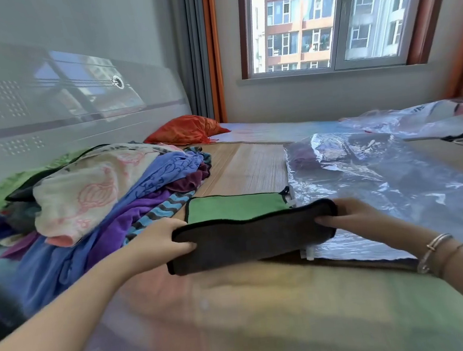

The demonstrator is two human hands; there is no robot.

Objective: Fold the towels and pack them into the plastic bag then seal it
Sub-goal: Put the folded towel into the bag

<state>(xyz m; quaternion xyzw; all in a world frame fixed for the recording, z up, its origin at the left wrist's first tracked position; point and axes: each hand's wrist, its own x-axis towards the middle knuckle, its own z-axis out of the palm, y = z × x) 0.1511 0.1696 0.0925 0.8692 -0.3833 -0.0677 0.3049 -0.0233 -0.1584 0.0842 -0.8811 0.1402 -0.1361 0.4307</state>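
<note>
Grey on one face and green on the other, the towel (247, 230) we are working on lies on the bed (266, 313) near us, just left of the mouth of the plastic bag (380, 175), its near half lifted and turned over the far half. Our left hand (160, 238) grips the left end of the grey fold and our right hand (350, 216) grips the right end, fingers curled round the cloth on both sides. We judge the task to be early: this fold is only half made. The plastic bag lies flat on the right, spread toward the far side, with something dark purple inside at its far left corner, probably a towel already packed, though we cannot tell for sure. To the left, a heap of unfolded towels (99, 193) waits, cream, blue, purple and striped. So most of the folding, the packing and the sealing are all left to do.
</note>
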